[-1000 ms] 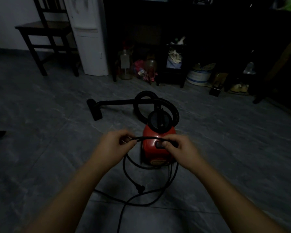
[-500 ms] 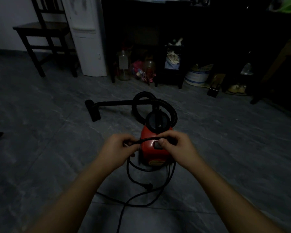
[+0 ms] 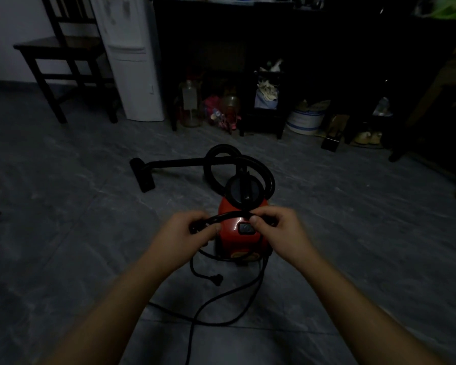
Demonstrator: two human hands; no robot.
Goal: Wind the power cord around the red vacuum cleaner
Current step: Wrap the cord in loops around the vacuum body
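Fingers (image 3: 256,220) of left hand (image 3: 184,233) and right hand (image 3: 279,227) pinch a cord (image 3: 227,216) span taut just above the vacuum (image 3: 229,241) — likely lining up a wrap; plug (image 3: 217,279) and slack lie on the floor (image 3: 90,206).

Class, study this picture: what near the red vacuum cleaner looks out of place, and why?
The power cord sprawls in loose loops on the floor before the red vacuum cleaner, plug lying free; only the stretch between left hand and right hand is lifted.

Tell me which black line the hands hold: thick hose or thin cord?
The thin power cord, between left hand and right hand; the thick hose loops behind the red vacuum cleaner.
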